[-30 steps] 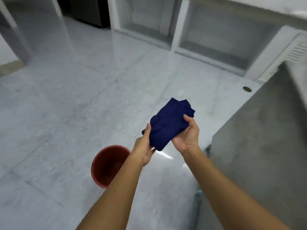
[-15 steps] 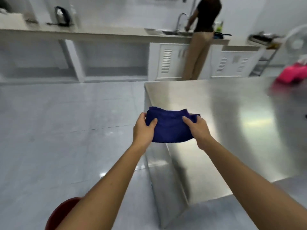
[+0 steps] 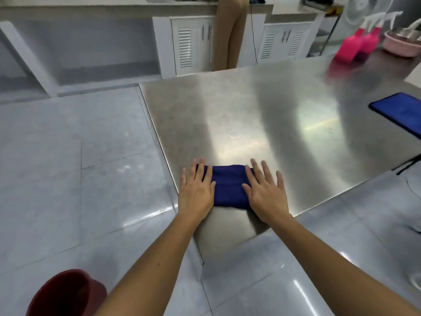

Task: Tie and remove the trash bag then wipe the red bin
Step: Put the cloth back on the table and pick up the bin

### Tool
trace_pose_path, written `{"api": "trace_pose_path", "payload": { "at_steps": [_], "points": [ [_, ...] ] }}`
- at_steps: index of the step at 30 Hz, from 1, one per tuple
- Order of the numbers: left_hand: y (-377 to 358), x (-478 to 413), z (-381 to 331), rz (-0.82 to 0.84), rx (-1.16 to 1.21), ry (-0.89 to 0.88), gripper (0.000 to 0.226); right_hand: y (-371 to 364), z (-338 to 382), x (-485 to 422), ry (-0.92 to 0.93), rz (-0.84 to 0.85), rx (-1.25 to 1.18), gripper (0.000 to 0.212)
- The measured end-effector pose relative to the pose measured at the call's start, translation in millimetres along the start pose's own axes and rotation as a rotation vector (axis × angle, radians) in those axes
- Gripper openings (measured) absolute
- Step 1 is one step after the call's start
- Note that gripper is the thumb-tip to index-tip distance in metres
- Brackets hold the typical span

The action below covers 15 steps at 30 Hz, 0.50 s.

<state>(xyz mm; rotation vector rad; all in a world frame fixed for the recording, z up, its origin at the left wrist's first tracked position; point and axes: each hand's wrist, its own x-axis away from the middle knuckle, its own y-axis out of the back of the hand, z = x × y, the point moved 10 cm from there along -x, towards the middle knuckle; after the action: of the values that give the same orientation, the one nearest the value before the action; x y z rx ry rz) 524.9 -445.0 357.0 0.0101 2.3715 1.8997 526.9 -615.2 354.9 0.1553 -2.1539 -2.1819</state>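
Observation:
A folded dark blue cloth (image 3: 229,187) lies flat on the near corner of a steel table (image 3: 262,119). My left hand (image 3: 197,191) rests palm down on the cloth's left end, fingers spread. My right hand (image 3: 265,192) lies palm down on its right end, fingers spread too. Neither hand grips it. The red bin (image 3: 66,293) stands on the floor at the lower left, partly behind my left forearm; its inside looks dark and I see no bag in it.
A dark blue phone (image 3: 398,112) lies at the table's right edge. Pink spray bottles (image 3: 357,42) and a pink bowl (image 3: 401,43) stand at the far right corner. Another person (image 3: 230,30) stands at the back counter. Glossy grey floor tiles (image 3: 79,156) spread to the left.
The cloth was held up in both hands beside the bin, then carried over the table corner. Now it lies on the table with both hands flat on it.

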Motion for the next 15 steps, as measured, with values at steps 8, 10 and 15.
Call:
{"api": "trace_pose_path", "payload": {
  "at_steps": [8,10,15],
  "points": [
    [4,11,44,0.029,0.006,0.06,0.06,19,45,-23,0.022,0.084,0.047,0.057],
    [15,29,88,-0.025,0.005,0.154,0.06,34,97,-24,0.1,0.026,-0.06,0.057],
    [16,118,251,0.013,-0.035,0.475,0.058,29,274,-9,0.346,0.037,-0.291,0.056]
  ]
}}
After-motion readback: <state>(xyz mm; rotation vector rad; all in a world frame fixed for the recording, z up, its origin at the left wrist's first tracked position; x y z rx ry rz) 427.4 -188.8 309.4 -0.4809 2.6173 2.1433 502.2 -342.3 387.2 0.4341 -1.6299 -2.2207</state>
